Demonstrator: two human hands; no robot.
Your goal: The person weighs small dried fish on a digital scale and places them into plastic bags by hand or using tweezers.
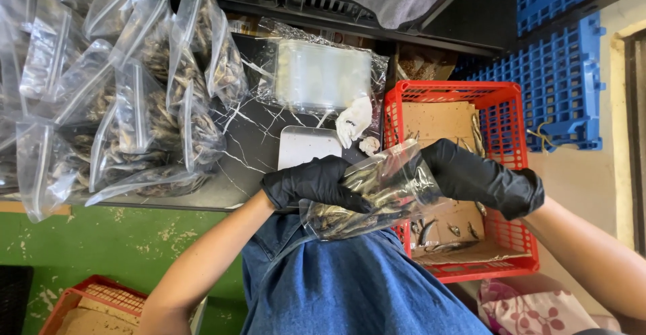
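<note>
Both my hands wear black gloves and hold one clear plastic bag of small dried fish [367, 197] above my lap. My left hand [313, 183] grips the bag's left side. My right hand [481, 177] pinches the bag's upper right edge over the red crate [511, 173]. The red crate is lined with cardboard and has a few loose small fish in it.
Several filled clear bags of dried fish [134, 106] lie piled on a dark marbled table [252, 146]. A pack of empty clear bags [319, 76] and a small scale plate [306, 146] sit there too. Blue crates [558, 59] stand at right, another red crate [87, 305] at bottom left.
</note>
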